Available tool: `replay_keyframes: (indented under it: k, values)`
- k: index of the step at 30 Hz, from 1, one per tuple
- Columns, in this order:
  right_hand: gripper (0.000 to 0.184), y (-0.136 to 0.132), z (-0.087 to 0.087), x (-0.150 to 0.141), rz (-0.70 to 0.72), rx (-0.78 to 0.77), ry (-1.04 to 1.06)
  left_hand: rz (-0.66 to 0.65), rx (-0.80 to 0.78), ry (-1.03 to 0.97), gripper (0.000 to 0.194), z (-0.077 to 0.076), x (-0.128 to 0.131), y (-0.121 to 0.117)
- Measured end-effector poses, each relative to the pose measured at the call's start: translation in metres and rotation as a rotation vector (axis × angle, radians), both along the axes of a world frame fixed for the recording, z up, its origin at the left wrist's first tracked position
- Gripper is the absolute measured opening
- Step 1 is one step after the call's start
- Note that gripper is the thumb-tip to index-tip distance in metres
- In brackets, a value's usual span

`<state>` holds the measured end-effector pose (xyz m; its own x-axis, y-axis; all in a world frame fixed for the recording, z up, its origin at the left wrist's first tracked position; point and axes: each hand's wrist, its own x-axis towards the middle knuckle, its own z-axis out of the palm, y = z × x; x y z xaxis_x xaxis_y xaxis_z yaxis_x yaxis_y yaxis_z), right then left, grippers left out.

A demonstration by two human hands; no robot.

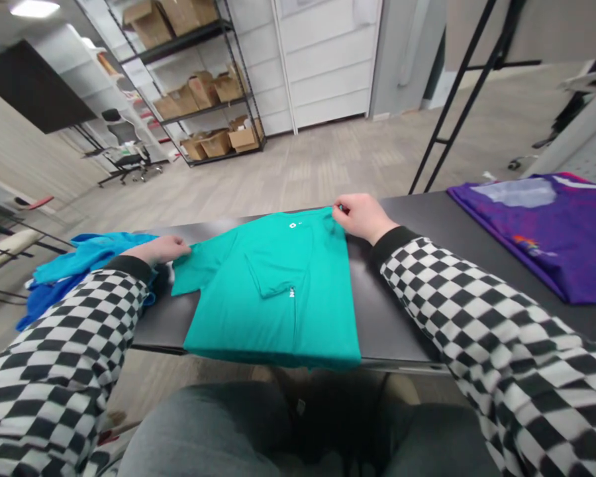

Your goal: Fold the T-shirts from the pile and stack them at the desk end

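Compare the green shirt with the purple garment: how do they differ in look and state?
The green shirt is mostly plain; the purple garment is multicoloured. The left hand and right hand grip the green shirt, while neither touches the purple garment. Both lie on the dark table.

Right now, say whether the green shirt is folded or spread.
Partly folded: the green shirt has one sleeve out at the left hand; its edge below the right hand runs straight, sleeveless.

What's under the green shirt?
The dark table is under the green shirt; you can see it poking out around the sides. The shirt covers the middle, so I can't tell if anything's hidden there.
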<state>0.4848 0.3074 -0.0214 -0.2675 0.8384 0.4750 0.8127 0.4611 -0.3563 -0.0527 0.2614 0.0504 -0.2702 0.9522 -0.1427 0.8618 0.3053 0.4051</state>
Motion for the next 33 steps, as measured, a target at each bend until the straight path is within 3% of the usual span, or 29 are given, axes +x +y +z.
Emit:
replay_keyframes:
  k: [4,7,9,11,13,16,20,23,26,28,30,33]
  values:
    - [0.030,0.002,-0.002,0.001,-0.019,0.007,0.011,-0.063,-0.168,-0.187,0.024,0.031,0.013,-0.008]
    - [0.030,0.003,-0.003,0.000,-0.021,0.004,0.007,-0.102,-0.158,-0.354,0.014,0.057,0.040,-0.011]
    - [0.030,0.004,-0.004,0.000,-0.018,-0.001,0.002,-0.147,-0.090,-0.430,0.016,0.070,0.068,-0.011]
    - [0.029,0.005,-0.006,0.001,-0.011,-0.002,0.006,-0.200,-0.035,-0.537,0.031,0.078,0.100,-0.010]
    - [0.028,0.006,-0.007,0.002,-0.003,0.000,0.021,-0.251,-0.024,-0.633,0.043,0.083,0.133,-0.009]
    - [0.027,0.007,-0.008,0.003,-0.001,-0.006,0.032,-0.310,-0.071,-0.686,0.046,0.085,0.181,-0.006]
    - [0.029,0.005,-0.006,0.002,0.004,-0.020,0.010,-0.414,-0.133,-0.809,0.031,0.072,0.243,0.004]
    - [0.029,0.002,-0.003,0.000,0.020,-0.025,-0.008,-0.360,-0.173,-0.883,0.028,0.041,0.286,0.010]
    - [0.028,-0.002,-0.001,-0.001,0.049,-0.038,-0.014,-0.298,-0.247,-0.921,0.037,0.004,0.315,0.008]
    - [0.028,-0.004,0.000,-0.002,0.090,-0.070,-0.023,-0.337,-0.323,-0.950,0.035,-0.013,0.322,0.005]
    - [0.033,-0.006,0.001,-0.003,0.125,-0.112,-0.040,-0.413,-0.323,-0.973,0.034,-0.019,0.315,0.007]
    - [0.044,-0.008,0.003,-0.006,0.150,-0.187,-0.099,-0.451,-0.069,-0.876,0.035,-0.018,0.282,0.027]
